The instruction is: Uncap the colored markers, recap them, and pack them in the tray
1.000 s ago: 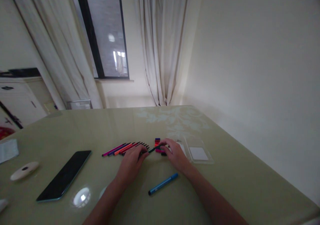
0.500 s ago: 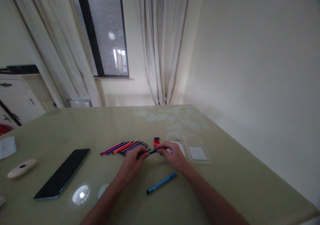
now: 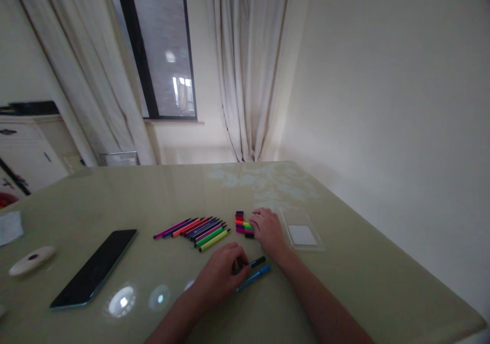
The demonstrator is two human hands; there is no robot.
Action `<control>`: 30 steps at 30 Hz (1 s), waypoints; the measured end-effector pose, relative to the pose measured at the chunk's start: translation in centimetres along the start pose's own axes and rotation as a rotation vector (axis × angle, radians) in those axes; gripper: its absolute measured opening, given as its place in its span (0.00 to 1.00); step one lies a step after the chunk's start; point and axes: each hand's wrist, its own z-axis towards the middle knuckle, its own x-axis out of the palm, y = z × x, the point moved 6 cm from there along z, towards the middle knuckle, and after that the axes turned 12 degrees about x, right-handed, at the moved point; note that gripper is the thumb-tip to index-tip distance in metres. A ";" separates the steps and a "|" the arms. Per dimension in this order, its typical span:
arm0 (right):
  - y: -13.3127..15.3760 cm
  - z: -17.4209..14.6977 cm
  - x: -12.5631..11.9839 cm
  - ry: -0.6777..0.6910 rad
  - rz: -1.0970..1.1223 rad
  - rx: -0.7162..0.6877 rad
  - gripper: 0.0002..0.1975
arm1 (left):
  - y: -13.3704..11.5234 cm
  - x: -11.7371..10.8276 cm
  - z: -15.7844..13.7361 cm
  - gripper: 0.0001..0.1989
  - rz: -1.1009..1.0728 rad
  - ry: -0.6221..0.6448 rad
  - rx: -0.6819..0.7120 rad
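Left hand (image 3: 225, 266), fingers closed on a dark green felt-tip pen (image 3: 258, 262), which could nudge the adjacent blue felt-tip pen (image 3: 260, 274) into rolling; right hand (image 3: 267, 230), fingers loosely bent at the loose pen caps (image 3: 240, 223), any hold unclear; dark green felt-tip pen projects from the left hand toward the right wrist

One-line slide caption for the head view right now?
Left hand holds a dark green marker beside a blue marker; right hand is at the caps.
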 end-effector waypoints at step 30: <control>0.9 0.5 -0.4 0.056 0.124 0.084 0.11 | 5.5 -5.8 -0.9 0.09 0.377 -0.230 -0.153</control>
